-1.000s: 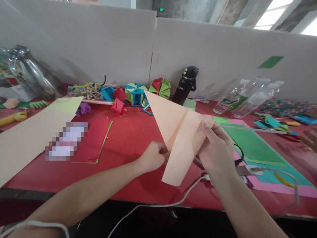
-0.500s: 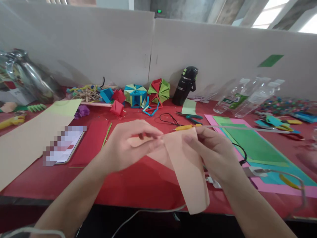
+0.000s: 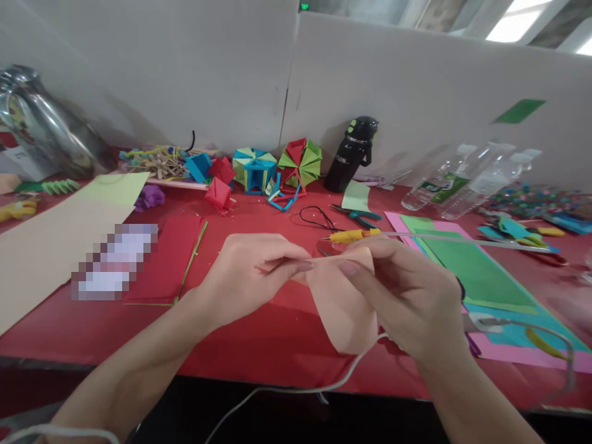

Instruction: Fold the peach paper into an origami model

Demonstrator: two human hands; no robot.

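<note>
A folded peach paper (image 3: 342, 305) hangs between my two hands above the red table (image 3: 259, 345). My left hand (image 3: 250, 277) pinches its upper left edge with closed fingers. My right hand (image 3: 407, 296) grips its upper right part, thumb on the front face. The paper's lower end curls down toward me. Both hands sit close together near the table's front edge.
A pixelated phone (image 3: 111, 262) lies on red paper (image 3: 169, 256) at left, beside a long beige sheet (image 3: 50, 246). Folded paper models (image 3: 277, 163), a black bottle (image 3: 351, 154) and clear bottles (image 3: 462, 182) line the back wall. Green, pink and blue sheets (image 3: 462, 265), scissors (image 3: 358, 214) and a white cable (image 3: 287, 388) lie at right.
The paper went from a raised pointed shape to a folded piece held low. My left hand rose to pinch its top edge, and the hanging end has become shorter.
</note>
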